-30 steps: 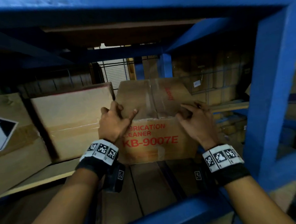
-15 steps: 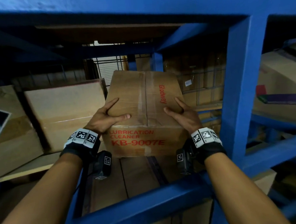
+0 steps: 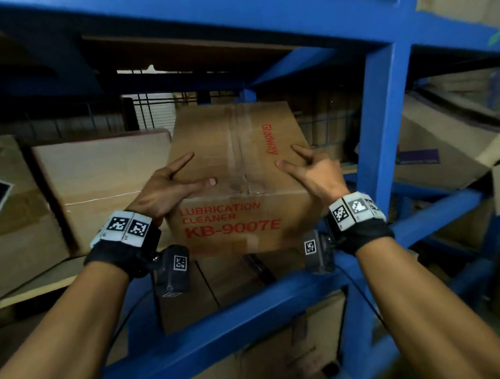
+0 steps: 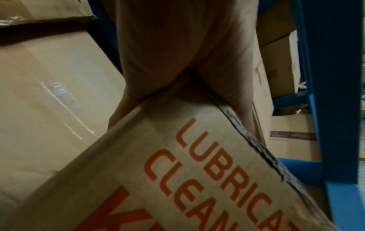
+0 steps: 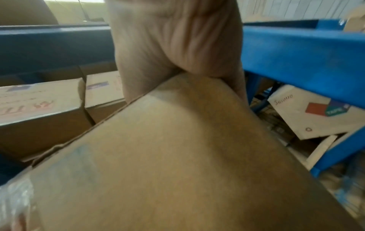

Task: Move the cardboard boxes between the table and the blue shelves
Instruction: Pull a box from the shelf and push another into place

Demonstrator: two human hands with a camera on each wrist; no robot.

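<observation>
Both hands hold one cardboard box [image 3: 239,172] at the front of the blue shelves [image 3: 382,140], w/ the box up off the wood shelf board [image 3: 225,281] and tipped, its near face down toward the person. The box has red words on the front, "LUBRICATION CLEANER KB-9007E", and clear tape runs down the middle of its top. The left hand [image 3: 162,191] is on the near left top corner: thumb lies flat along the top near the front edge, pointer finger goes straight up the left edge, and the other fingers go down the left side, so it is grasping the box. In the left wrist view the palm [image 4: 177,54] wraps right over that corner of the box [image 4: 177,179]. The right hand [image 3: 315,173] does the same on the near right corner: thumb and one finger lie on top, the rest go down the right side where the head view can't see them. In the right wrist view the palm [image 5: 175,46] sits over the corner of the box [image 5: 168,156], grasping it too. A bigger plain box [image 3: 102,180] sits just to the left on the same shelf, close to the held one. More boxes [image 3: 445,148] lie in the next bay on the right, past the blue post.
</observation>
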